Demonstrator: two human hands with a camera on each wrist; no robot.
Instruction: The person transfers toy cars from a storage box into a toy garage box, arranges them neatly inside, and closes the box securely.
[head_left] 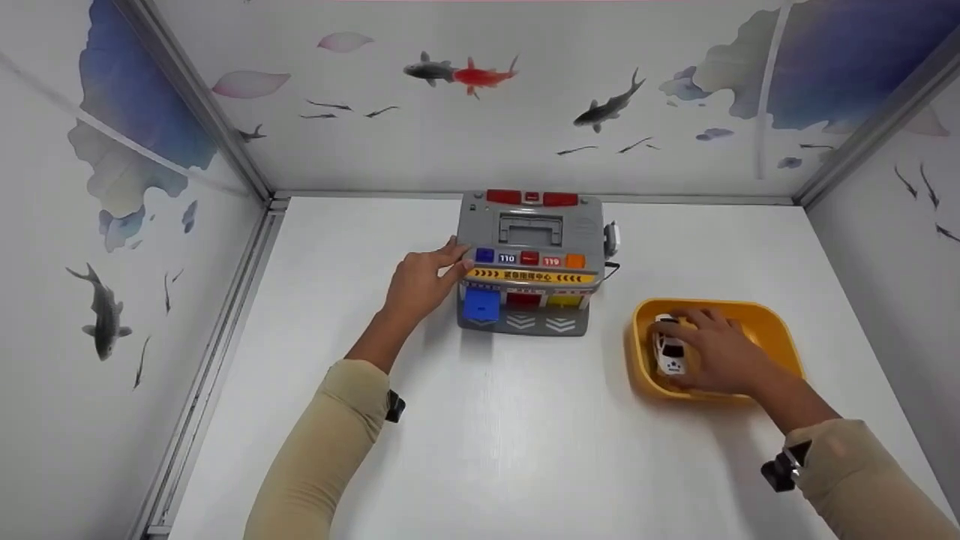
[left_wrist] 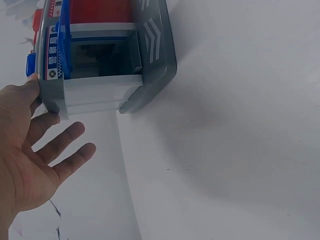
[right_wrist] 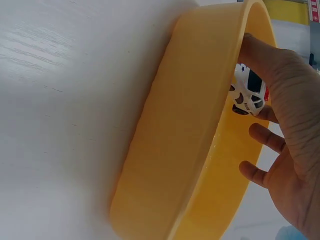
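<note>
A grey toy police and fire station [head_left: 531,247] with a carry handle stands on the white table. Its blue door [head_left: 481,304] is swung up, showing a dark bay in the left wrist view; the red door [head_left: 523,299] and yellow door [head_left: 564,301] are down. My left hand [head_left: 426,279] grips the station's left front corner with thumb and index finger, the other fingers [left_wrist: 67,145] spread away. Inside a yellow plastic basin [head_left: 784,337], my right hand [head_left: 720,352] pinches a white toy police car [head_left: 670,349] between thumb and index finger, close to the basin's left wall.
White panels with painted fish [head_left: 480,76] enclose the table [head_left: 510,435] at the back and both sides. Metal rails [head_left: 199,390] run along the panel edges. A small white part and a black wire loop [head_left: 613,270] stick out from the station's right side.
</note>
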